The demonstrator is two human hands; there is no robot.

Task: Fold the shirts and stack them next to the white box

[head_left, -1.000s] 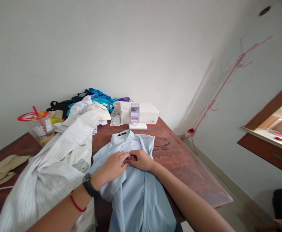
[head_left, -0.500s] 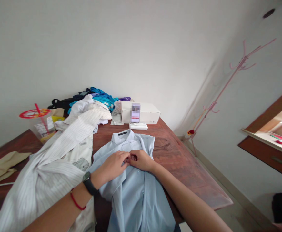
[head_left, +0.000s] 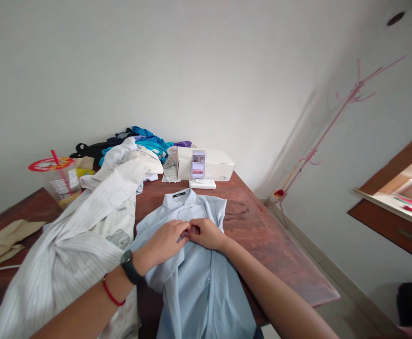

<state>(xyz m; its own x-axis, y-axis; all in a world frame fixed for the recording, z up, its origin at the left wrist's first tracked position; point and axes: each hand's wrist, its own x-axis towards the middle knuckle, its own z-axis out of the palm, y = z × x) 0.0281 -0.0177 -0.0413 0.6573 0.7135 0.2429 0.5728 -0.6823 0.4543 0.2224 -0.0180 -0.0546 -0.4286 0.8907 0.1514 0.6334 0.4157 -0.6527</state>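
Observation:
A light blue button-up shirt (head_left: 192, 292) lies front up on the wooden table, its collar pointing away from me. My left hand (head_left: 167, 240), with a black watch and a red cord on the wrist, pinches the shirt's front placket below the collar. Right beside it, my right hand (head_left: 206, 234) pinches the same spot, and the fingertips of both hands meet. Whatever button lies between the fingers is hidden. Further down the placket, small buttons show.
White striped clothing (head_left: 75, 240) covers the table's left side, backed by a heap of blue and dark clothes (head_left: 149, 141). A plastic cup with a straw (head_left: 62, 181) stands far left. Behind the shirt are a white box (head_left: 220, 165) and a phone on a stand (head_left: 198, 165). A pink coat rack (head_left: 329, 125) leans right.
Almost nothing differs. Both hands stay pinched at the same place on the shirt, and the view shifts very slightly.

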